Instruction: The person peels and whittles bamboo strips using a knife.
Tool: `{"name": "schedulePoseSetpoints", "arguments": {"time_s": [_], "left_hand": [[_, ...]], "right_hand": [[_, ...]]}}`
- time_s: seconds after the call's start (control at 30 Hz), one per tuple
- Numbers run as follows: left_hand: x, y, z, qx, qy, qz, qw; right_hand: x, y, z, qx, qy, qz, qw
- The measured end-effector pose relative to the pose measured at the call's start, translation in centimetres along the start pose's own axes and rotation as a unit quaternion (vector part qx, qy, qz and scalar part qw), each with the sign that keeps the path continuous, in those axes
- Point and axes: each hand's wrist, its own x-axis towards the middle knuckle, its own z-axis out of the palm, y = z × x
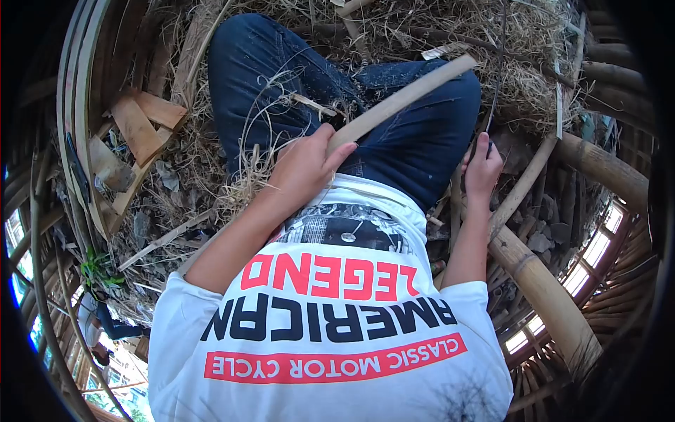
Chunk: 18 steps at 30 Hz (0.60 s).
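Observation:
My left hand [309, 158] is closed around the lower end of a flat, pale bamboo strip [404, 98]. The strip slants up to the right across my lap, its far end over my right knee. Beside my right thigh, my right hand [482, 167] grips a long, thin, dark knife [498, 77], its blade pointing away from me and seen nearly edge-on. Most of its handle is hidden by my fingers. Curly bamboo shavings [256, 165] lie on my left thigh and against my left forearm.
A heap of shavings [422, 28] spreads beyond my knees. Thick bamboo poles [541, 288] stand on the right. Cut bamboo pieces [137, 130] and long curved strips [74, 91] are at the left. Another person [95, 323] shows at the lower left.

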Motion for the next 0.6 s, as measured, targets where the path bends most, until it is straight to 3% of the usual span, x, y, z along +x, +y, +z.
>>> {"name": "schedulePoseSetpoints", "arguments": {"time_s": [0.07, 0.13, 0.33, 0.6], "left_hand": [[0.3, 0.3, -0.2, -0.047, 0.021, -0.019, 0.998], [0.6, 0.5, 0.0, -0.047, 0.019, -0.021, 0.998], [0.6, 0.6, 0.4, -0.055, 0.043, 0.0, 0.998], [0.3, 0.8, 0.1, -0.057, 0.042, -0.019, 0.997]], "right_hand": [[-2.1, -0.7, 0.4, -0.009, -0.029, -0.031, 0.999], [-3.5, -1.3, 0.8, -0.125, -0.048, -0.161, 0.978], [-8.6, -4.3, 4.5, -0.208, -0.208, -0.163, 0.942], [-8.5, -4.5, 4.9, -0.246, -0.237, -0.182, 0.922]]}}
